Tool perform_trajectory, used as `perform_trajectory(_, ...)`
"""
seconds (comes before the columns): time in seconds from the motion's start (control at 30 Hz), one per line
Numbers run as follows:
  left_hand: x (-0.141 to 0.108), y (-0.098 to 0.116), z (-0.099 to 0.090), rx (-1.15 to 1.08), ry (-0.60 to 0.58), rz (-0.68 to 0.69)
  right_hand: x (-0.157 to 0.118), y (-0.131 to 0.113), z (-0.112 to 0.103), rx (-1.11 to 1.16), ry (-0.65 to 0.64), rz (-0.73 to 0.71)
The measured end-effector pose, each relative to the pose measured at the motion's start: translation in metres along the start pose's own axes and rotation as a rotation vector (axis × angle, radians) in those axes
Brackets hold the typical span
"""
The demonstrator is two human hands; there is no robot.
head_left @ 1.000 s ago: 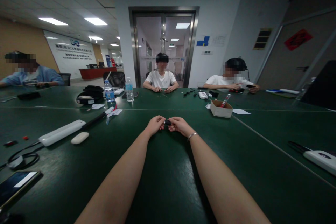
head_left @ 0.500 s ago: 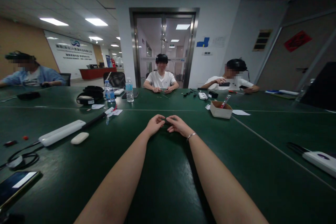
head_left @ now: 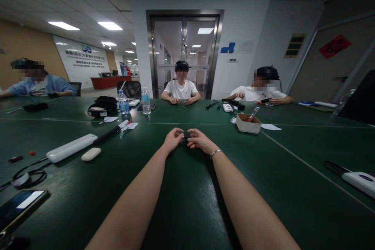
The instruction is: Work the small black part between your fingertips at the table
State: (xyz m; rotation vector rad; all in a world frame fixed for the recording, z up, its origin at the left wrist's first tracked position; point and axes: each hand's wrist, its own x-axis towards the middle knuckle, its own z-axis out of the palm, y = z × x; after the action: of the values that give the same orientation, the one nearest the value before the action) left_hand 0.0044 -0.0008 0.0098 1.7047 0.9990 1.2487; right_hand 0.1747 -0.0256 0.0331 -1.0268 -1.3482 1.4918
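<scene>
Straight ahead, a small dark object [head_left: 185, 136] sits between my two hands, just above the green tabletop [head_left: 187, 187]. It is too small and dark to name. My left hand [head_left: 174, 140] pinches its left side between thumb and fingers. On the other side, my right hand [head_left: 200, 141], with a bracelet [head_left: 215, 153] at the wrist, has its fingers curled around the right end. Parts of the object are hidden behind my fingertips.
A cardboard box [head_left: 248, 124] stands ahead to the right. Leftward lie a white bar-shaped device [head_left: 72, 148], a white oval thing [head_left: 91, 154], a phone [head_left: 22, 209] and cables. Two water bottles [head_left: 145, 101] stand farther off. Several people sit across the table.
The fingers of my right hand have shifted slightly apart from my left, and more of the dark object shows between them. The person at the right has lowered a hand toward the table.
</scene>
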Motion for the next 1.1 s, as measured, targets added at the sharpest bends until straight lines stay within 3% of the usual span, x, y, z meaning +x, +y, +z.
perform_trajectory(0.1, -0.0006, 0.0014, 0.0009, -0.018, 0.013, -0.014, 0.0003, 0.0, -0.001, 0.058, -0.009, 0.016)
perform_trajectory(0.3, 0.0001, -0.0005, 0.0027, -0.041, 0.019, -0.019, 0.0042, 0.0026, 0.0006, -0.032, 0.015, 0.041)
perform_trajectory(0.57, -0.0007, 0.0015, 0.0014, 0.046, -0.076, -0.097, -0.002, 0.002, -0.0073, 0.083, -0.114, -0.017)
perform_trajectory(0.73, -0.0012, 0.0023, 0.0046, 0.031, -0.095, -0.164, -0.0013, 0.0026, -0.0075, 0.1, -0.088, -0.014)
perform_trajectory(1.1, -0.0021, 0.0058, 0.0044, 0.017, -0.104, -0.158, -0.0014, 0.0028, -0.0065, 0.061, -0.084, -0.015)
